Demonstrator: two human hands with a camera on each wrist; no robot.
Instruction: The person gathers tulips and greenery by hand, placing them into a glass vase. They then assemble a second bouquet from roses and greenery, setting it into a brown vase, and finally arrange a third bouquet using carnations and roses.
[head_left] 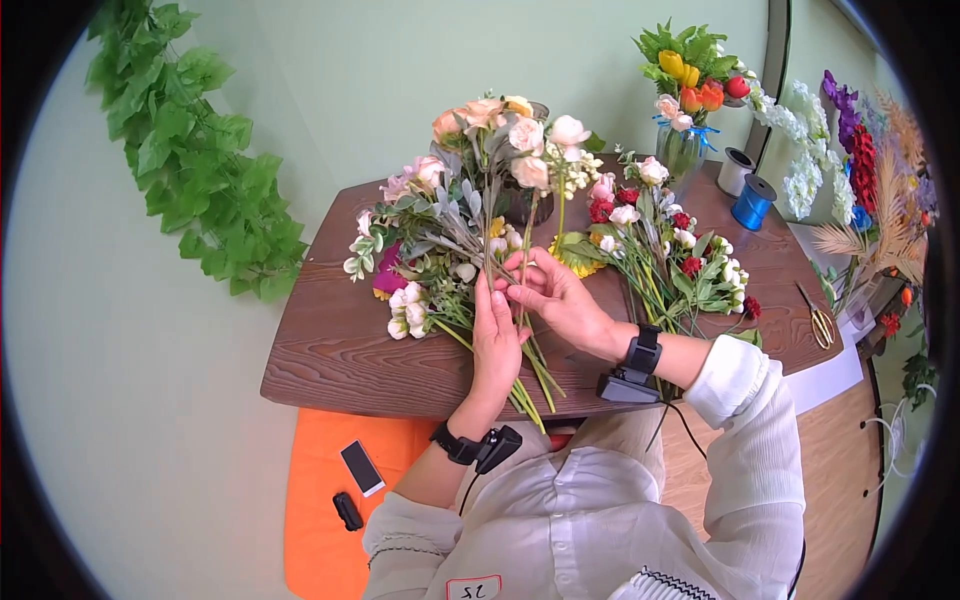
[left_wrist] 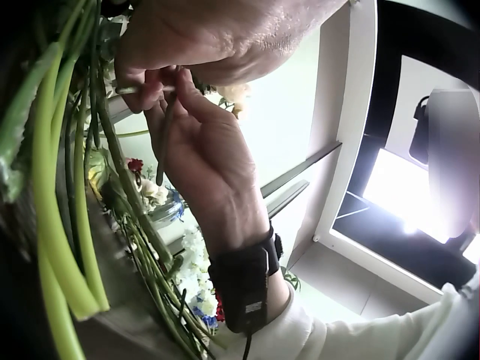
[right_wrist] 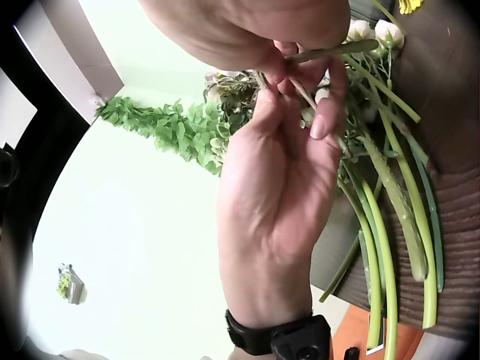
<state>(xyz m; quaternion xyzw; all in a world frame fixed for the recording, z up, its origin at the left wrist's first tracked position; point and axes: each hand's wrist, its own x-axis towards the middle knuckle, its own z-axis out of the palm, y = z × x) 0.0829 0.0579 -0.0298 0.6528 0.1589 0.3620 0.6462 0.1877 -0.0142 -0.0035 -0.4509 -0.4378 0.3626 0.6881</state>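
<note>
My left hand grips thin stems of artificial flowers upright above the table's front part. Peach and cream roses and grey-green leaves top this bunch. Right beside it, my right hand pinches a thin stem between thumb and fingers. The fingertips of both hands meet around the stems. In the right wrist view, the left palm faces the camera, and a stem crosses above its fingers. Thick green stems of flowers lying on the table extend past its front edge.
On the dark wooden table, another bunch of red and white flowers lies to the right. Behind it stand a vase of tulips, a blue ribbon spool and a white spool. Scissors lie near the right edge.
</note>
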